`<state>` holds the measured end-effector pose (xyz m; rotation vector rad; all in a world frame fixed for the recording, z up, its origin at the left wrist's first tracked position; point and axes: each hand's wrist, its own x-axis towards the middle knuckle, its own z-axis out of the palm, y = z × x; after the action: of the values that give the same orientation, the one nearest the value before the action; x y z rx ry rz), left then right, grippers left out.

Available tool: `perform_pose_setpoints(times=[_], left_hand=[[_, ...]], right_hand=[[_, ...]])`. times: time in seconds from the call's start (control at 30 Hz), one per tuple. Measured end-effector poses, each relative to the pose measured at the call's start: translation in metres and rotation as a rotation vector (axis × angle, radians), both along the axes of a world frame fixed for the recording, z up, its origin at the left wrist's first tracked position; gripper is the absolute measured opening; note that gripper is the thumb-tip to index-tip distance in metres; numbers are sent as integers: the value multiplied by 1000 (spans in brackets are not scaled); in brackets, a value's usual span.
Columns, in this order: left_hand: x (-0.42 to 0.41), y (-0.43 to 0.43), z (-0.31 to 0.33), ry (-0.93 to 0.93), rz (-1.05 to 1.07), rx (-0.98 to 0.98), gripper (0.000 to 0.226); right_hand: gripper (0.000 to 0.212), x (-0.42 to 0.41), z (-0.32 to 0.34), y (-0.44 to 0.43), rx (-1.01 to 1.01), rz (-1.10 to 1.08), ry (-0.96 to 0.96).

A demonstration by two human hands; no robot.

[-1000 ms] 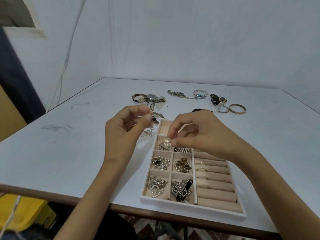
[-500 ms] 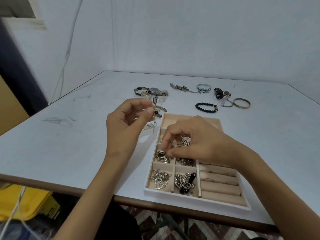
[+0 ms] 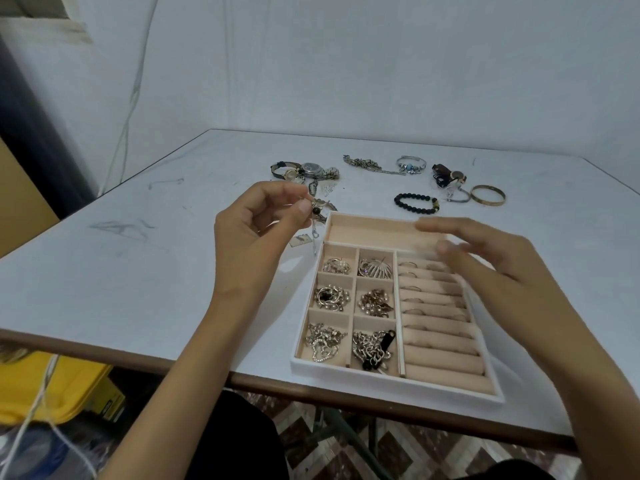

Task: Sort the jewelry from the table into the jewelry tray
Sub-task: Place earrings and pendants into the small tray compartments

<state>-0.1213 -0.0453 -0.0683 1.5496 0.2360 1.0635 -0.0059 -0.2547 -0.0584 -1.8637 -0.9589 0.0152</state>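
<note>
White table (image 3: 138, 271), jewelry tray (image 3: 381, 377) at your near edge, its six small cells filled, rings in the roll rows. Your right hand (image 3: 491, 251) hovers over the tray's far end, fingers straight, empty (blurred). Your left hand (image 3: 252, 237) pinches a dangly black-bead piece (image 3: 316, 216) in the air beside the tray's far left corner. Watches (image 3: 304, 169), black bead bracelet (image 3: 415, 203) and gold bangle (image 3: 488, 195) lie beyond the tray.
</note>
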Motion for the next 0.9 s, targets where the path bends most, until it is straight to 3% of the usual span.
perform_pose_setpoints(times=[0.2,0.3,0.47,0.73,0.9], left_hand=[[-3,-5,3,-12,-30,-25,12],[-6,-8,6,-15,-38,-70,11],[-20,-13,7,15,-55,-81,13],[-48,-19,21,64,-121,-12,13],[-62,-24,20,196,-185,69,11]], right_hand=[[45,-5,-30,-31,-296,-117,41],[48,-7,-31,-36,-343,-146,45],[47,-5,-35,-32,-592,-184,-126],[47,-7,-32,-32,-629,-194,-160],[46,-8,-32,-32,-625,-194,-172]])
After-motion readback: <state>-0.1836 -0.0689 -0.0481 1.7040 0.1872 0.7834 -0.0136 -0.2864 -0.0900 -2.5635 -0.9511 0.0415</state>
